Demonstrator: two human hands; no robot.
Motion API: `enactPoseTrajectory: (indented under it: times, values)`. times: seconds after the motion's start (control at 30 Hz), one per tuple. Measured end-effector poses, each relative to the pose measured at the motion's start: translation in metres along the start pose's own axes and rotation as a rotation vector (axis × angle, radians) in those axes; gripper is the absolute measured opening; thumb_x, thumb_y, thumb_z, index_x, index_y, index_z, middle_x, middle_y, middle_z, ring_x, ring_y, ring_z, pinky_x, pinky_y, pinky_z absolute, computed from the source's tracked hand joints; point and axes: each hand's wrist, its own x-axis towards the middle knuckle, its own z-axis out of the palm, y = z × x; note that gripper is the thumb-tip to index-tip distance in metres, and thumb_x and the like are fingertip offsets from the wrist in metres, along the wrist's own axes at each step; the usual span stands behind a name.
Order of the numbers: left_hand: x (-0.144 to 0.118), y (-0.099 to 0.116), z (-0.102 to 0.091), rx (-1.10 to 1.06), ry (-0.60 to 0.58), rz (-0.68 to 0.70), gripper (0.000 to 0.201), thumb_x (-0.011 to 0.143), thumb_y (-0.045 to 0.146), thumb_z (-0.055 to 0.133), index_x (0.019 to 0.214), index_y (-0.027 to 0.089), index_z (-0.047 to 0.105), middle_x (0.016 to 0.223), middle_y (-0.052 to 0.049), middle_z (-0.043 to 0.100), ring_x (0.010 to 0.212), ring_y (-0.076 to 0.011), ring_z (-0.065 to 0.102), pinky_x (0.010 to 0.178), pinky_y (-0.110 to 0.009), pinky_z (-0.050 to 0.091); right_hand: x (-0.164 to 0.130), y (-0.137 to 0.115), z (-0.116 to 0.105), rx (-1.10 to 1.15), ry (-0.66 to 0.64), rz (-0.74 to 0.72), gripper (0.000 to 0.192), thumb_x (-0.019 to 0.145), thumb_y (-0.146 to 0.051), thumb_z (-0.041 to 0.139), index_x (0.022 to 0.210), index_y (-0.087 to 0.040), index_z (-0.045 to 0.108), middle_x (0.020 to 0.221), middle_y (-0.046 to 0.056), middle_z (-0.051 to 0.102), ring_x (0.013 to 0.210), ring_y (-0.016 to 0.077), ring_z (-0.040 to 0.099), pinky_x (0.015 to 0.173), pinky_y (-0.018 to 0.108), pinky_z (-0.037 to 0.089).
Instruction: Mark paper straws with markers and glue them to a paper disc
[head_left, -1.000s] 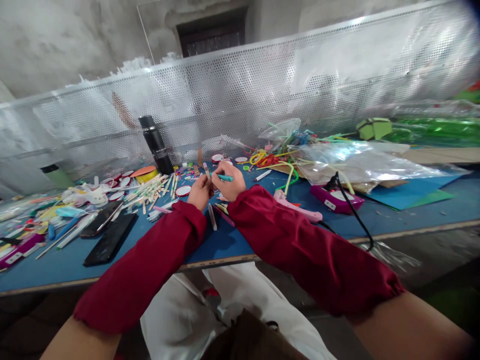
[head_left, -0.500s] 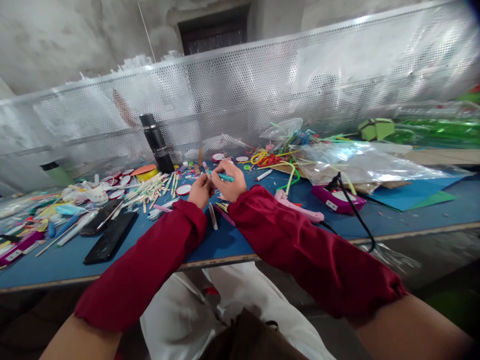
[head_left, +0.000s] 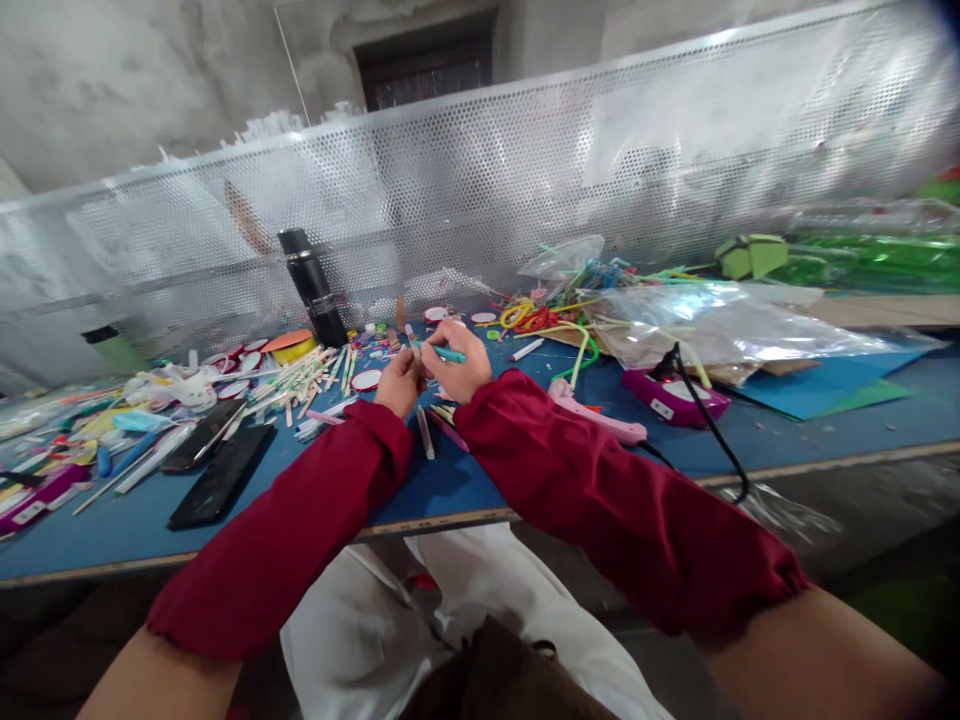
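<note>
Both my hands meet above the blue table (head_left: 480, 480), near its middle. My left hand (head_left: 398, 383) pinches a thin pale stick (head_left: 412, 338) that points up and away. My right hand (head_left: 456, 362) grips a teal marker (head_left: 449, 354), its tip against the stick. Dark red sleeves cover both forearms. Under the hands lie a white stick (head_left: 425, 433) and a pink one (head_left: 450, 430).
A pink glue gun (head_left: 596, 414) and a magenta box (head_left: 673, 396) with a black cable lie right of my hands. Two phones (head_left: 214, 470) rest at the left, amid scattered sticks and paper discs. A black flask (head_left: 311, 287) stands before the perforated metal screen (head_left: 525, 180). Plastic bags cover the right side.
Almost nothing has moved. My hands stay together on the stick and marker, with only a slight shift of the fingers.
</note>
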Motion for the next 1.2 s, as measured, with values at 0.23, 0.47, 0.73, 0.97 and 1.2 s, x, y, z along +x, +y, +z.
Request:
enactPoseTrajectory:
  times: [0.23,0.47,0.73,0.97,1.2]
  values:
    - [0.0012,-0.0019,-0.0016,0.038,-0.046,0.036,0.02,0.089,0.034,0.061,0.08,0.018,0.054,0.065,0.003,0.054,0.047,-0.0064,0.041,0.045,-0.021,0.028,0.0026,0.002,-0.0023,-0.018,0.033,0.044,0.016,0.08,-0.025,0.058,0.067,-0.024,0.048,0.067,-0.003,0.055,0.067,0.015,0.051,0.064,0.029,0.039]
    - [0.0029,-0.0021,-0.0013,0.004,-0.023,0.005,0.022,0.088,0.035,0.062,0.078,0.018,0.053,0.062,0.004,0.052,0.045,-0.0062,0.039,0.044,-0.021,0.026,0.0009,0.0,-0.0005,0.027,0.052,0.042,0.014,0.082,-0.028,0.058,0.071,-0.024,0.05,0.068,-0.002,0.057,0.066,0.015,0.053,0.065,0.029,0.041]
    - [0.0027,-0.0048,-0.0022,-0.011,-0.035,0.022,0.029,0.087,0.042,0.065,0.075,0.019,0.051,0.052,0.006,0.042,0.044,-0.0071,0.038,0.043,-0.022,0.025,-0.0002,-0.003,0.0004,0.02,0.009,0.037,0.015,0.082,-0.028,0.058,0.07,-0.024,0.05,0.069,-0.002,0.059,0.069,0.0158,0.055,0.065,0.029,0.042]
    - [0.0026,-0.0035,-0.0025,-0.008,-0.029,0.023,0.03,0.086,0.043,0.068,0.077,0.018,0.053,0.059,0.005,0.048,0.045,-0.0061,0.039,0.044,-0.021,0.026,0.0006,-0.0016,0.0006,0.01,0.011,0.048,0.016,0.083,-0.029,0.058,0.07,-0.024,0.05,0.068,-0.002,0.058,0.067,0.0154,0.054,0.063,0.029,0.041]
    - [0.0019,-0.0033,-0.0031,-0.003,-0.037,0.019,0.031,0.086,0.044,0.067,0.076,0.019,0.052,0.058,0.005,0.049,0.045,-0.0067,0.041,0.044,-0.021,0.027,-0.0003,-0.001,0.0006,0.017,0.022,0.048,0.015,0.082,-0.03,0.058,0.071,-0.024,0.051,0.068,-0.003,0.058,0.067,0.0149,0.054,0.064,0.029,0.041]
